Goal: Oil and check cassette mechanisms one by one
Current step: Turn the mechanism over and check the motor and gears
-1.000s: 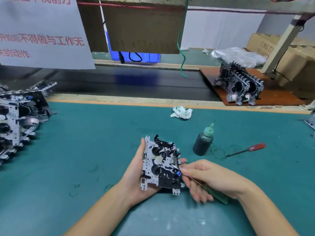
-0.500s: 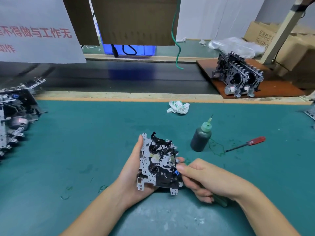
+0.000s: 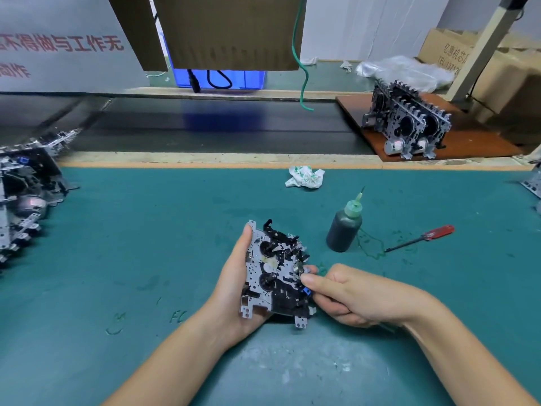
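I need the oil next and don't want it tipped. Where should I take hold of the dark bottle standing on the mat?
Grip the oil bottle round its dark body, coming from the side near your right hand. It stands upright with a thin needle tip on top, so probably avoid the green cap.

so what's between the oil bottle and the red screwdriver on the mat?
Head view: only green mat with a smeared green line, between oil bottle and red screwdriver.

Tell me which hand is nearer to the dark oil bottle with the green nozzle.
Right. The right hand lies just below the dark oil bottle; the left hand holds the metal cassette mechanism farther left.
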Action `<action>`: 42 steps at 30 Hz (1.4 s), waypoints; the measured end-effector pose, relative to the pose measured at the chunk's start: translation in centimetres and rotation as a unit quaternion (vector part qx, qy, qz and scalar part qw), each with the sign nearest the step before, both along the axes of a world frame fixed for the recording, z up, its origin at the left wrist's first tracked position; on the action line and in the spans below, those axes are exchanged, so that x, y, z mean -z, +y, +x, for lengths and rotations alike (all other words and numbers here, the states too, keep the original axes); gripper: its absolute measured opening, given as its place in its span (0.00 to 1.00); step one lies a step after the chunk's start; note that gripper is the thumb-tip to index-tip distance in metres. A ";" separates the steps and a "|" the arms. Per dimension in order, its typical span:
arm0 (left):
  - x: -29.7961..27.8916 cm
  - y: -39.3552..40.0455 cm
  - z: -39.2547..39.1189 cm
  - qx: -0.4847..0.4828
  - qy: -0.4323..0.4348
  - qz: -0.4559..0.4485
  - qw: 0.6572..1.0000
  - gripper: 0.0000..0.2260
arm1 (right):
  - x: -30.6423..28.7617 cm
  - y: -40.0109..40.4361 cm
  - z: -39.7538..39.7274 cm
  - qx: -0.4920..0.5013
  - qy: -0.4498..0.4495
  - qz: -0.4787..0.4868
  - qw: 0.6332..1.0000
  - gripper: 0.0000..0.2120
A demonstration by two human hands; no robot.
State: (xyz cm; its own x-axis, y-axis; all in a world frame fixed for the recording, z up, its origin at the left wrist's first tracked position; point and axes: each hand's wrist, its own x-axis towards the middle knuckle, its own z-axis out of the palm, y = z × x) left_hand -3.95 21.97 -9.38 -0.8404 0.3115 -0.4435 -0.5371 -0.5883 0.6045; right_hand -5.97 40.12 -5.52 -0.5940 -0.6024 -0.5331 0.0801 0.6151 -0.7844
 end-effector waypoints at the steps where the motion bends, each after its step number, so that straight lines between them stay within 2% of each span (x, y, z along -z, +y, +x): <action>1: 0.0 0.0 0.0 0.002 0.002 -0.003 1.000 0.32 | 0.0 0.0 0.0 -0.006 0.003 0.005 1.000 0.29; 8: -0.6 -0.1 -0.2 0.024 -0.001 -0.030 0.999 0.31 | 0.2 0.3 0.1 0.002 0.013 -0.010 1.000 0.29; 12: -1.0 -0.5 -0.1 0.026 -0.028 0.019 0.999 0.36 | 0.3 0.8 0.2 0.045 0.016 -0.067 0.997 0.29; 16: -1.6 -0.5 0.3 0.005 -0.040 0.104 0.994 0.44 | -0.1 2.1 -0.5 0.157 0.039 -0.153 0.975 0.25; 20: -1.7 -0.6 0.3 -0.040 -0.051 0.173 0.983 0.47 | 1.0 2.3 -1.4 0.198 0.137 -0.102 0.965 0.19; 25: -1.6 -0.7 0.3 -0.049 -0.060 0.181 0.980 0.46 | 1.8 2.6 -1.3 0.163 0.221 -0.064 0.959 0.20; 29: -1.7 -0.6 0.4 -0.051 -0.058 0.200 0.977 0.42 | 1.7 2.5 -1.3 0.176 0.275 -0.050 0.944 0.17; 31: -1.8 -0.6 0.5 -0.045 -0.046 0.197 0.978 0.38 | 1.8 2.7 -1.3 0.199 0.358 -0.040 0.912 0.17; 33: -1.6 -0.7 0.4 -0.039 -0.031 0.178 0.983 0.35 | 1.8 2.8 -1.5 0.278 0.464 -0.049 0.840 0.15; 34: -1.4 -0.7 0.3 -0.039 -0.025 0.167 0.985 0.34 | 1.7 2.7 -1.6 0.332 0.481 -0.078 0.808 0.13; 35: -1.3 -0.8 0.3 -0.043 -0.021 0.158 0.986 0.33 | 1.6 2.5 -1.7 0.379 0.470 -0.106 0.790 0.14; 36: -1.1 -0.8 0.2 -0.046 -0.018 0.151 0.987 0.32 | 1.6 2.3 -1.9 0.404 0.449 -0.118 0.788 0.18; 38: -0.9 -0.6 0.2 -0.046 -0.016 0.143 0.988 0.32 | 2.2 2.0 -2.2 0.395 0.401 -0.083 0.823 0.26; 40: -0.8 -0.5 0.2 -0.036 -0.016 0.135 0.990 0.34 | 2.7 1.8 -2.4 0.364 0.366 -0.061 0.854 0.24; 42: -0.8 -0.4 0.1 -0.023 -0.010 0.126 0.992 0.37 | 2.9 1.6 -2.3 0.336 0.359 -0.079 0.867 0.18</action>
